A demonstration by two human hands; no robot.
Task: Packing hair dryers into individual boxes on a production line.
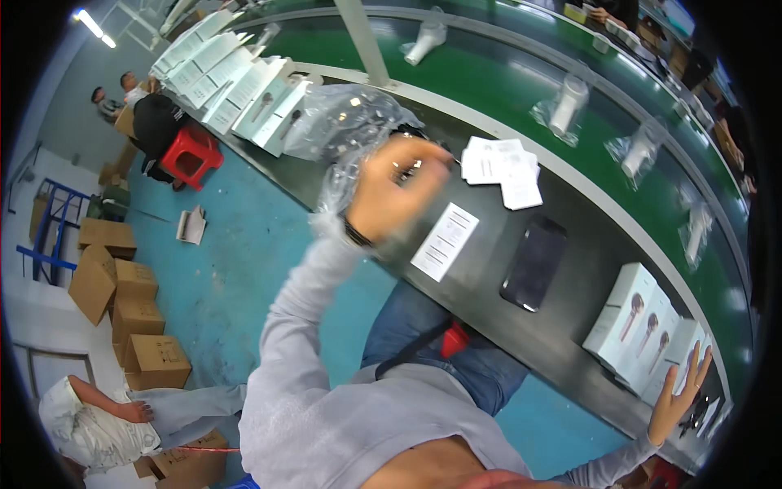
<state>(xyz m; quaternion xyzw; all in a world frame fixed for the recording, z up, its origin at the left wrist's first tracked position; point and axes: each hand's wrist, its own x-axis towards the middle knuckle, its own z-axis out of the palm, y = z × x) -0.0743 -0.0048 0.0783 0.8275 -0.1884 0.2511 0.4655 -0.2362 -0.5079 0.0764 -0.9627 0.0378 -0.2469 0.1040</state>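
Note:
My left hand (397, 186) is over the workbench, fingers curled toward the thumb and smeared by motion. What it holds, if anything, I cannot make out. A crumpled clear plastic bag (346, 122) lies right behind and beside it, with something black (410, 130) partly hidden beyond the knuckles. Just right of that hand are a printed white slip (445, 242) and a loose pile of white cards (501, 167). Far to the right, my right hand (683, 395) is open with fingers spread, near a row of white boxes (631, 326) printed with pictures of a handheld device.
A black smartphone (533, 263) lies on the dark workbench (497, 232). Behind runs a green conveyor belt (489, 90) carrying bagged white devices (568, 106). Many white boxes (220, 73) stand at the back left. Cartons (155, 359), a red stool (191, 155) and another person (106, 416) are left.

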